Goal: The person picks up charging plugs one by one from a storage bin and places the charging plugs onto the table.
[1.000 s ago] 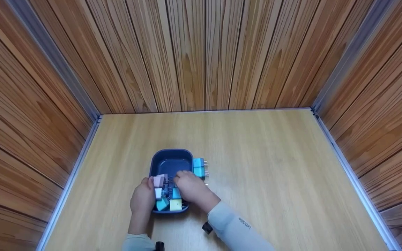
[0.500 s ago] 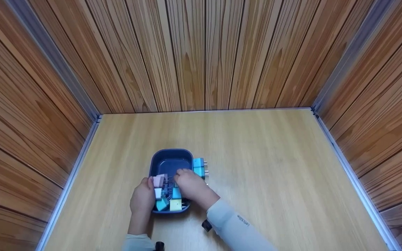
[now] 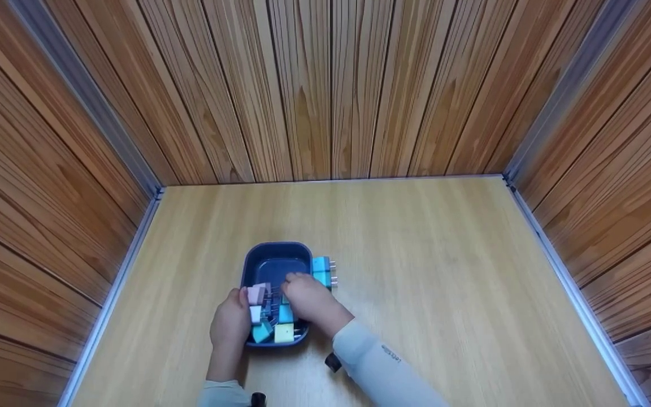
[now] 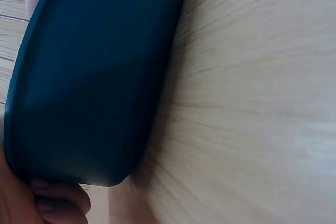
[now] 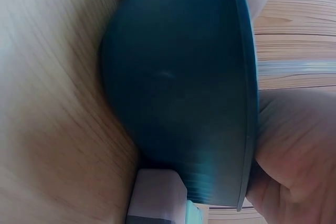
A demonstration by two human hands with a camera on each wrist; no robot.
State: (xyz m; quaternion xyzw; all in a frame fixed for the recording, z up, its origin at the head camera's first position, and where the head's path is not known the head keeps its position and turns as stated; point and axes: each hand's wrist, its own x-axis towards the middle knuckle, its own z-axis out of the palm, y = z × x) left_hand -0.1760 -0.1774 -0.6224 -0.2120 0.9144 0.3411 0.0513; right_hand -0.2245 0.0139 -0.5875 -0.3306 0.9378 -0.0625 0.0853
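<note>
Gripping the near-left edge of a smooth, dark blue, round-cornered rectangular tray (image 3: 277, 268), a person's left hand (image 3: 231, 317) has its thumb at the rim and, in the left wrist view, curled fingertips (image 4: 62, 200) against the outer side. The tray stands just left of centre in the lower half of the frame, on a pale wood-grain desk (image 3: 427, 265). The right hand (image 3: 313, 302) reaches over the tray's right rim, fingers bent down inside; its fingertips are hidden, so whether its grip is closed on anything cannot be told. In the tray's lower half lie small blocks with metal prongs among them: pale pink (image 3: 256, 295), white (image 3: 255, 314), teal (image 3: 262, 332), bright blue (image 3: 285, 313) and pale yellow (image 3: 284, 333). Just outside the tray's right wall, two sky-blue blocks (image 3: 322, 278) sit one above the other, prongs pointing right. Brown wooden panel walls (image 3: 354, 85) fill the top and both sides; pale grey sleeves (image 3: 385, 367) enter at the bottom.
</note>
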